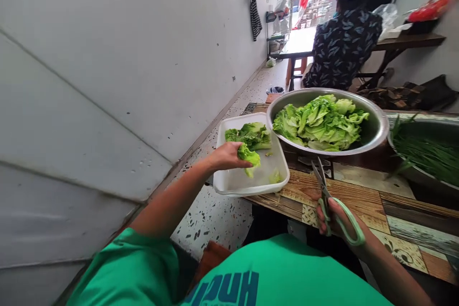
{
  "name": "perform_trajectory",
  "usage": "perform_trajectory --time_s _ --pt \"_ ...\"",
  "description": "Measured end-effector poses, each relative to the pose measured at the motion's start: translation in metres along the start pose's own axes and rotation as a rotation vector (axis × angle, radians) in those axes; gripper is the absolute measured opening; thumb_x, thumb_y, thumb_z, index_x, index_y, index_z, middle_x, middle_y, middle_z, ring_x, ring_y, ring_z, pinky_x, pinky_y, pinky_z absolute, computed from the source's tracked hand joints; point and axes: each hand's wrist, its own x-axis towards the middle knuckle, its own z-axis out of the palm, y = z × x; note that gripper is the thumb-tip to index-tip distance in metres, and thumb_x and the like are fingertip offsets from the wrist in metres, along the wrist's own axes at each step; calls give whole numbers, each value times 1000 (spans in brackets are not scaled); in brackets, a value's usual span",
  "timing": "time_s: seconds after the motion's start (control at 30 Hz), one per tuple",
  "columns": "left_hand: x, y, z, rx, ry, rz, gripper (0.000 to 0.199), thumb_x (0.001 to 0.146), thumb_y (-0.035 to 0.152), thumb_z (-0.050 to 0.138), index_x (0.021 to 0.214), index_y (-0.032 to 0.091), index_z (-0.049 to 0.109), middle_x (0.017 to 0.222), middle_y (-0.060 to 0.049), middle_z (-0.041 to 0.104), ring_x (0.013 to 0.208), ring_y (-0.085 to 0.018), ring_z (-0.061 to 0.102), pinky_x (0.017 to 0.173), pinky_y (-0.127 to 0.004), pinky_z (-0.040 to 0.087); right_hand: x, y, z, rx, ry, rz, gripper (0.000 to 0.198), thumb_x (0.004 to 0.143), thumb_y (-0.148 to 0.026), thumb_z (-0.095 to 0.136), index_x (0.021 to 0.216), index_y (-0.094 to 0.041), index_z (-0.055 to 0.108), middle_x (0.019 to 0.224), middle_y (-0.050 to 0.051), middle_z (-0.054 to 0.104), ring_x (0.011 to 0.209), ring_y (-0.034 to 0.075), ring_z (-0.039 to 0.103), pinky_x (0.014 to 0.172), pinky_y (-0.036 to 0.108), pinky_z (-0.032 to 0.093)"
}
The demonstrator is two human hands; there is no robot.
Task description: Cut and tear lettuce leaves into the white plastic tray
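Note:
My left hand point(228, 156) is closed around a piece of lettuce point(248, 154) over a white plastic tray point(229, 188). More lettuce point(255, 135) lies at the back of this tray, and a few small scraps rest on its bottom. In my right hand point(333, 217) is a pair of scissors point(346, 222) with pale green handles. The blades point away from me, slightly parted, above the table edge. Just beyond them a large metal basin point(375, 124) holds a heap of lettuce leaves point(322, 122).
A second basin point(401, 155) with long green stalks point(430, 148) stands at the right. The wood-patterned table point(355, 201) runs along my front. A white wall point(125, 57) rises at the left. Ahead, a person in a leaf-patterned shirt point(346, 48) sits facing away at another table point(299, 43).

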Motion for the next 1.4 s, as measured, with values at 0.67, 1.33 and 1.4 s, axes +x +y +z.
perform_trajectory --time_s 0.67,1.33,1.4 --pt "67 34 93 640 -361 123 13 78 31 71 80 18 75 89 -8 75 84 -22 69 64 -27 44 6 10 -13 -16 -43 -1 46 92 -64 51 116 -27 59 71 2 53 56 20 51 54 36 45" --pt "41 66 66 -681 32 4 22 70 22 78 76 15 59 66 4 59 57 -6 50 56 -21 38 -1 -40 30 -658 -69 -246 53 91 -66 53 118 -22 63 78 3 60 71 19 56 65 30 46" --pt "42 74 68 -613 -41 -29 21 69 20 79 74 15 59 63 4 59 55 -6 49 54 -21 37 -2 -41 31 -654 -37 -266 49 90 -64 57 112 -21 63 79 3 61 71 18 55 64 29 45"
